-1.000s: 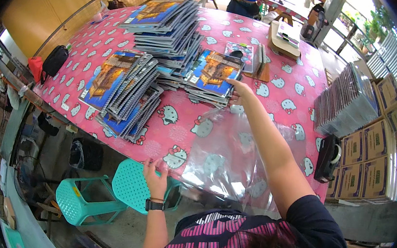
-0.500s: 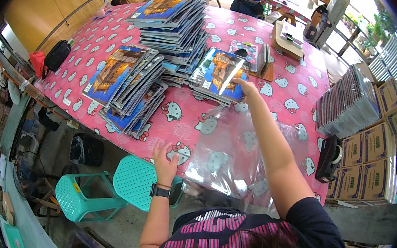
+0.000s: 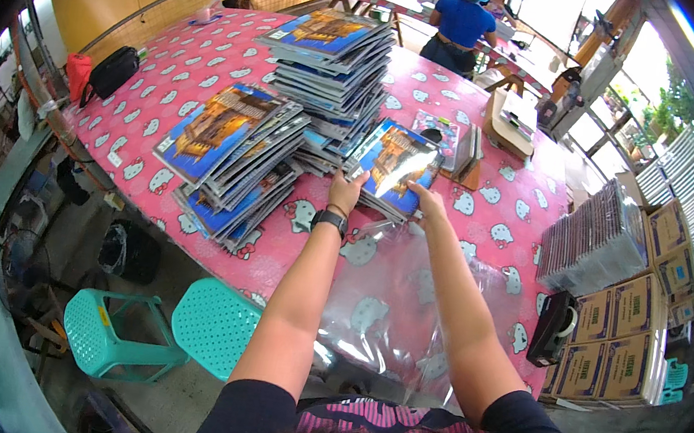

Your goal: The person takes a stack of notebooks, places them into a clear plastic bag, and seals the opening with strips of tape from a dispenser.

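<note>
left hand [image 3: 348, 190] and right hand [image 3: 427, 202] have thumbs at the near end of the blue notebook [image 3: 392, 154] atop the short stack [image 3: 376, 207] beside the taller pile [image 3: 328, 75], probably steadying it from both sides, though I can't tell if the hidden fingers are gripping

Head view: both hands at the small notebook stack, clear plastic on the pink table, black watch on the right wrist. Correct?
Not the watch: the head view shows the black watch on the left wrist. Left hand and right hand are at the small notebook stack, clear plastic on the pink table.
</note>
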A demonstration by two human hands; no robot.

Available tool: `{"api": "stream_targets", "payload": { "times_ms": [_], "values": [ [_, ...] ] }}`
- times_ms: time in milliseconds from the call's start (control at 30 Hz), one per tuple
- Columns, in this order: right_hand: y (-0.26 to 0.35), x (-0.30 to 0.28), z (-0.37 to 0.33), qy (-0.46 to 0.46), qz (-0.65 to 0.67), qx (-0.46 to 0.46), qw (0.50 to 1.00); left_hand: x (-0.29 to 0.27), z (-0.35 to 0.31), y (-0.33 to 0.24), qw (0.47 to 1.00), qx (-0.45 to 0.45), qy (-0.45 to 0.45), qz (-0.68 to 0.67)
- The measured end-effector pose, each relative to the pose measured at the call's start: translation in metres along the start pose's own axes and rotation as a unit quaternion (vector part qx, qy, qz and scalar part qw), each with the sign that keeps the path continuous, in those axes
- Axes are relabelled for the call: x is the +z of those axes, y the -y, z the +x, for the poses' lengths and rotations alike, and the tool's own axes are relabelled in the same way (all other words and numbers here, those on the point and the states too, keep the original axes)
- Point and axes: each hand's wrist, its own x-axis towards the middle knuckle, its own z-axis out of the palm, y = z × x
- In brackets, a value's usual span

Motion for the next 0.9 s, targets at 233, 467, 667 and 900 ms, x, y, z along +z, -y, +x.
{"api": "stream_targets", "payload": {
  "times_ms": [233, 467, 667, 900],
  "values": [
    [0.006, -0.082, -0.013, 0.144, 0.097, 0.098, 0.980, 0.015, -0.101, -0.009, 0.993, -0.081, 0.061, -0.066],
    [-0.021, -0.111, -0.094, 0.176, 0.138, 0.078, 0.972, -0.022, -0.097, -0.048, 0.898, -0.341, 0.244, -0.135],
    [-0.050, -0.171, -0.182, 0.156, 0.041, -0.049, 0.986, -0.011, -0.176, -0.064, 0.898, -0.201, 0.342, -0.188],
    [-0.075, -0.210, -0.230, 0.091, 0.025, -0.185, 0.978, 0.024, -0.228, -0.090, 0.883, 0.126, 0.451, -0.046]
  ]
}}
